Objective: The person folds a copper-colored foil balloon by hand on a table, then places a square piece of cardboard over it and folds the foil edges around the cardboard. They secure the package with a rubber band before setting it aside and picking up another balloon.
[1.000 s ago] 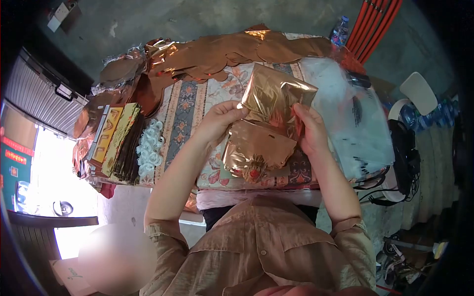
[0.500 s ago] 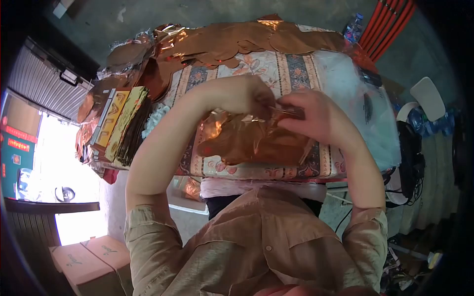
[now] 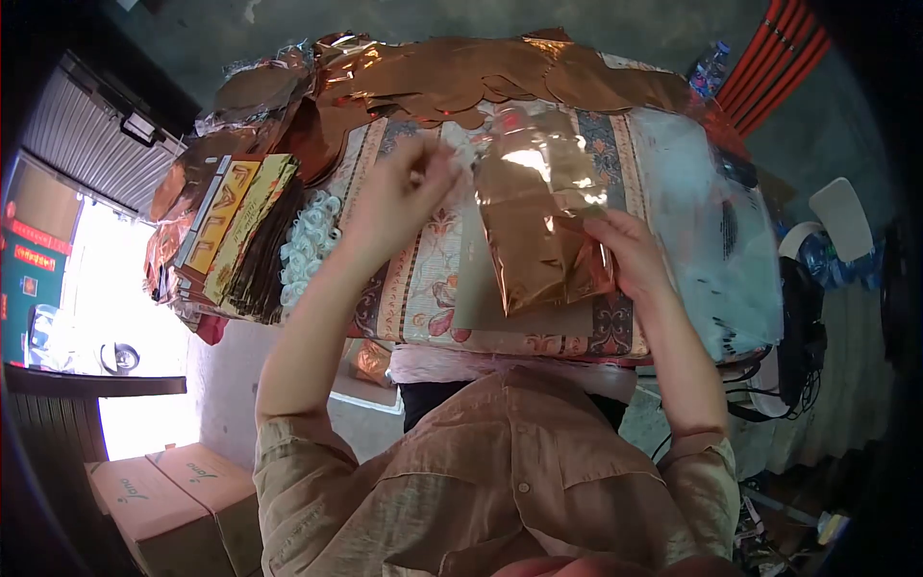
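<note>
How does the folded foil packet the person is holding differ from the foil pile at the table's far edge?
The folded foil packet is a compact rectangle; the foil pile spreads wide in loose sheets. The right hand grips the packet, tilted above the tablecloth; the pile lies flat. The packet seems sleeved in clear plastic; the pile's top sheets look bare. Both are shiny copper.

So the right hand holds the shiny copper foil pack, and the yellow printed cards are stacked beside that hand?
Not quite. The right hand holds the shiny copper foil pack, but the head view shows the stack of yellow printed cards on the other side, beyond the left hand.
</note>
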Demonstrator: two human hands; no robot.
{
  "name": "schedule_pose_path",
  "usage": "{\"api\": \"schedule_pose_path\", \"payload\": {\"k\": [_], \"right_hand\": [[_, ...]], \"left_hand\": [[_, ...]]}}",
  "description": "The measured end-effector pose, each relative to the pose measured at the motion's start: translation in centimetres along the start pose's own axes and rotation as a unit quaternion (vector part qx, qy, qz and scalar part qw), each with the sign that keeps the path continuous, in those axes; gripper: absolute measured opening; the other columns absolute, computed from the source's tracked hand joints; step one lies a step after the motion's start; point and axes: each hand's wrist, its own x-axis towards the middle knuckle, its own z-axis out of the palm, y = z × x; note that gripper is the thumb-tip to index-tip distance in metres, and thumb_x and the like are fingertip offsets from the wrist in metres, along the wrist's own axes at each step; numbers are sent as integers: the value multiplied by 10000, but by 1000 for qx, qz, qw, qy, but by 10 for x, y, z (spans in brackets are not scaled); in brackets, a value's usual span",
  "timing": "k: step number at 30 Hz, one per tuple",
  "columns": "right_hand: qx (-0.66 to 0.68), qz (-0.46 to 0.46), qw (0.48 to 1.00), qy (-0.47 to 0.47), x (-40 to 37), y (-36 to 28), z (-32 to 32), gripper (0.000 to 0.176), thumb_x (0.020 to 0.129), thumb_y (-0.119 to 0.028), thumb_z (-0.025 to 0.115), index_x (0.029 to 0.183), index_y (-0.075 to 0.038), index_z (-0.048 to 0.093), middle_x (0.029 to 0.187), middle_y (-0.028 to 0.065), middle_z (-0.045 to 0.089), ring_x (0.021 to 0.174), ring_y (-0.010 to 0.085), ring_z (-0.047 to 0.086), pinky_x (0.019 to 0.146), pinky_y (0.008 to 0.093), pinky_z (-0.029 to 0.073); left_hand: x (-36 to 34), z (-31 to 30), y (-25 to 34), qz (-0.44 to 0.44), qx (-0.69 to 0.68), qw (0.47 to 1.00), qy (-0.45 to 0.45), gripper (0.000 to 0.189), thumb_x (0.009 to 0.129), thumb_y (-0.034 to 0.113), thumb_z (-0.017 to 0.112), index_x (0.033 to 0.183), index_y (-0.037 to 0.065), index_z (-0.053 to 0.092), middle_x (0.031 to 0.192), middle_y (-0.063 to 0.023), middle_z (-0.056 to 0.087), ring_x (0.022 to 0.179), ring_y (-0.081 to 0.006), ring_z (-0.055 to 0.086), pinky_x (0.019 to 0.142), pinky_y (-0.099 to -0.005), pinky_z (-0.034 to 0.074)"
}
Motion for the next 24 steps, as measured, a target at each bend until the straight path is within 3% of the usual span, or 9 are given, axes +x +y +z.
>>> {"api": "schedule_pose_path", "payload": {"k": [1, 2, 4, 5, 7, 11, 13, 17, 24], "right_hand": [[47, -18, 999, 6, 0, 8, -4, 117, 931, -132, 648, 984, -33, 684, 829, 6, 679, 642, 84, 629, 546, 217, 480], [44, -16, 999, 3, 0, 15, -4, 117, 931, -132, 648, 984, -33, 684, 829, 6, 679, 642, 84, 629, 546, 217, 480], [142, -21, 989, 39, 1, 23, -3, 129, 940, -133, 636, 1023, -44, 678, 867, 14, 693, 714, 83, 644, 619, 229, 503], [139, -19, 989, 37, 1, 22, 1, 129, 940, -133, 636, 1023, -44, 678, 867, 14, 693, 714, 83, 644, 619, 229, 503], [146, -12, 987, 70, -2, 19, 11, 110, 942, -132, 633, 999, -49, 678, 870, 21, 695, 749, 83, 643, 661, 239, 509], [92, -19, 995, 30, 3, 27, 1, 103, 941, -136, 635, 980, -51, 679, 862, 23, 697, 717, 84, 639, 636, 236, 508], [61, 41, 997, -2, 2, 24, -1, 101, 942, -132, 632, 971, -48, 679, 848, 21, 695, 693, 84, 636, 616, 229, 503], [22, 40, 999, 1, 1, 22, 6, 103, 938, -140, 638, 960, -48, 677, 828, 18, 689, 674, 83, 631, 608, 225, 503], [65, 43, 994, 82, 15, 10, 13, 97, 931, -144, 643, 968, -58, 666, 807, 17, 676, 691, 91, 643, 615, 230, 513]], "left_hand": [[-8, 4, -18, -74, -74, 994, -41, 290, 950, 185, 625, 1137, -37, 608, 1030, -103, 662, 899, -192, 667, 789, -309, 539], [-16, 11, -28, -75, -75, 994, -37, 290, 950, 185, 625, 1137, -37, 608, 1030, -103, 662, 899, -192, 667, 789, -309, 539], [-28, 27, -39, -211, -345, 912, -72, 282, 992, 208, 574, 1117, -43, 607, 993, -102, 668, 864, -166, 666, 774, -301, 557], [-28, 32, -41, -212, -347, 911, -69, 282, 992, 208, 574, 1117, -43, 607, 993, -102, 668, 864, -166, 666, 774, -301, 557], [-27, 42, -45, -286, -453, 837, -112, 272, 1006, 215, 550, 1094, -34, 616, 948, -95, 671, 836, -157, 667, 744, -293, 566], [-18, 51, -59, -280, -482, 823, -112, 253, 1005, 197, 541, 1050, -34, 634, 894, -86, 677, 776, -153, 670, 714, -300, 578], [-14, 52, -68, -270, -446, 845, -121, 234, 999, 174, 535, 990, -28, 652, 836, -78, 677, 707, -156, 668, 669, -305, 584], [-15, 54, -57, -301, -402, 861, -76, 234, 990, 170, 540, 948, -27, 657, 797, -71, 672, 660, -156, 662, 632, -305, 581], [-1, 48, -46, -300, -445, 843, -41, 220, 967, 214, 597, 911, 7, 647, 774, -60, 662, 637, -138, 647, 570, -269, 553]]}}
